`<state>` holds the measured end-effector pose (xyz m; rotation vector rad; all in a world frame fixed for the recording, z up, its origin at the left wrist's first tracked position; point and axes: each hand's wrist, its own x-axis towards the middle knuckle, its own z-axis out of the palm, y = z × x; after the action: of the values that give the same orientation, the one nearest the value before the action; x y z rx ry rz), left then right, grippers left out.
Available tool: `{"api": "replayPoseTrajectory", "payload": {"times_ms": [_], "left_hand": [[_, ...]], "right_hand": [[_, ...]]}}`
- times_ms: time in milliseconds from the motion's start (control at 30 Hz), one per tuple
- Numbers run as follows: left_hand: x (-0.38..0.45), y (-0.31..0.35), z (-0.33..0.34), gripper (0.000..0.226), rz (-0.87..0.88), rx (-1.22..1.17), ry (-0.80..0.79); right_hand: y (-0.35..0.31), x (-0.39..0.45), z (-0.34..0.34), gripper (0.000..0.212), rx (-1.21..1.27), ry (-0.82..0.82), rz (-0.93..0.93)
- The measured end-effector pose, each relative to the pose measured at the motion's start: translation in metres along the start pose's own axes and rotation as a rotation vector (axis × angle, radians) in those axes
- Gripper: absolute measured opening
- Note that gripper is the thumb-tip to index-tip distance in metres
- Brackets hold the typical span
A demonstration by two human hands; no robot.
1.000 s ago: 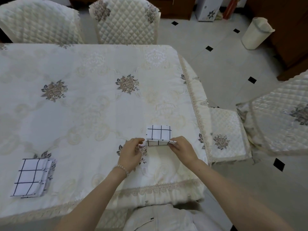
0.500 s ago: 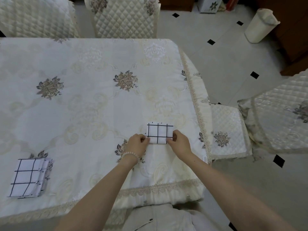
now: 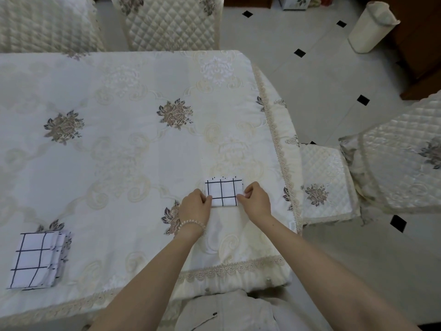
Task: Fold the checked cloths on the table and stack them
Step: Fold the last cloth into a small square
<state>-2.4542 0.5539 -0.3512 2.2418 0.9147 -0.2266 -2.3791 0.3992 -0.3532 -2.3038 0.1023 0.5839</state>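
A small folded white cloth with black checks (image 3: 223, 192) lies flat on the table near its right front corner. My left hand (image 3: 194, 206) pinches the cloth's left edge and my right hand (image 3: 255, 201) pinches its right edge, fingers curled. A stack of folded checked cloths (image 3: 35, 259) sits at the table's front left, well apart from both hands.
The table wears a cream embroidered tablecloth (image 3: 119, 151) with lace trim. Quilted chairs stand at the far side (image 3: 171, 22) and at the right (image 3: 327, 185). A pale bin (image 3: 370, 27) stands on the tiled floor at the upper right.
The raised flap of the small cloth has come down flat, leaving a neat folded rectangle. Both hands have shifted to its side edges.
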Motion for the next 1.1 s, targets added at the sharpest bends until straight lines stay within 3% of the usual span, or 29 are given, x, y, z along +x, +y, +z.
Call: {"api": "replayPoseTrajectory", "payload": {"times_ms": [100,200,300,467,667,767,833,967,1100], "left_hand": [[0.001,-0.005,0.004,0.020,0.089,0.079,0.083],[0.003,-0.003,0.012,0.012,0.444,0.322,0.287],[0.010,0.006,0.024,0.039,0.698,0.472,0.183],[0.024,-0.003,0.033,0.057,0.677,0.659,-0.011],[0.027,-0.013,0.035,0.059,0.710,0.566,-0.026],[0.026,-0.014,0.037,0.060,0.713,0.529,-0.023],[0.027,-0.014,0.037,0.060,0.709,0.517,-0.021],[0.026,-0.012,0.040,0.061,0.701,0.546,-0.001],[0.027,-0.013,0.040,0.064,0.699,0.567,0.009]], "right_hand": [[0.000,0.002,0.000,0.028,0.013,0.025,0.017],[0.000,0.006,0.000,0.031,0.004,0.012,0.043],[-0.002,0.009,0.000,0.032,-0.015,0.009,0.059],[-0.002,0.010,0.002,0.030,-0.051,0.009,0.062],[-0.002,0.010,0.005,0.024,-0.105,0.020,0.048],[-0.005,0.002,0.014,0.015,-0.163,0.227,-0.124],[-0.011,0.006,0.022,0.030,-0.244,0.311,-0.289],[-0.015,0.027,0.043,0.057,-0.572,0.086,-0.521],[-0.002,0.034,0.050,0.057,-0.612,0.100,-0.524]]}}
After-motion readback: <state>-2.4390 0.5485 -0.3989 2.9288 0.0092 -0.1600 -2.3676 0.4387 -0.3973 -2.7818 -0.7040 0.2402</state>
